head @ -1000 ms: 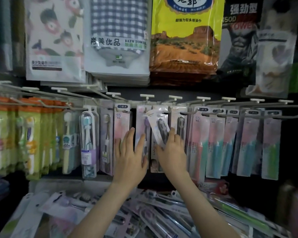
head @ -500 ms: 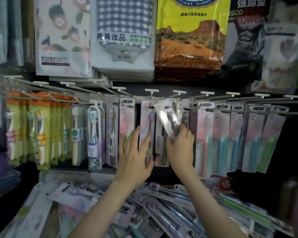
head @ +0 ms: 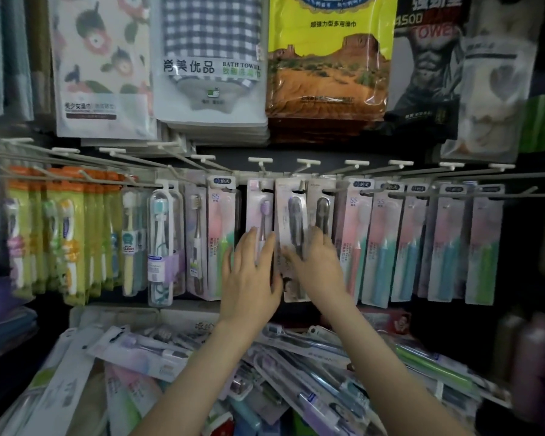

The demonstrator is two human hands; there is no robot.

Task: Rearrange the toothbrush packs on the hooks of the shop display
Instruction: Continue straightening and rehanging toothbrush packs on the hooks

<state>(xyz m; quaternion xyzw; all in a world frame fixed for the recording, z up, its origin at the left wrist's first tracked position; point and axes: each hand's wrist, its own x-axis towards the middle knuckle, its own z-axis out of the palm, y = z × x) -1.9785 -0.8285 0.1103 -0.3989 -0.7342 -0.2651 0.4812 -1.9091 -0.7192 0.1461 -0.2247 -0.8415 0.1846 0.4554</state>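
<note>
Loose toothbrush packs [head: 296, 366] are lying heaped in the bin [head: 114, 314] nearest the camera. Beyond, the left hand [head: 249, 278], fingers spread, is lying flat against the purple-brush pack [head: 260, 212]. The right hand [head: 318, 265] is pressing the dark-brush pack [head: 291, 215], hanging upright on its hook [head: 302, 184]; whether its grip is pinching cannot be told.

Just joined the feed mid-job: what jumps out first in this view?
Two bare hands at centre: the left hand lies flat against a purple toothbrush pack, and the right hand presses a dark toothbrush pack hanging on the hook row. Above hangs a bright yellow towel bag; below, a heap of loose toothbrush packs fills the bin.
</note>
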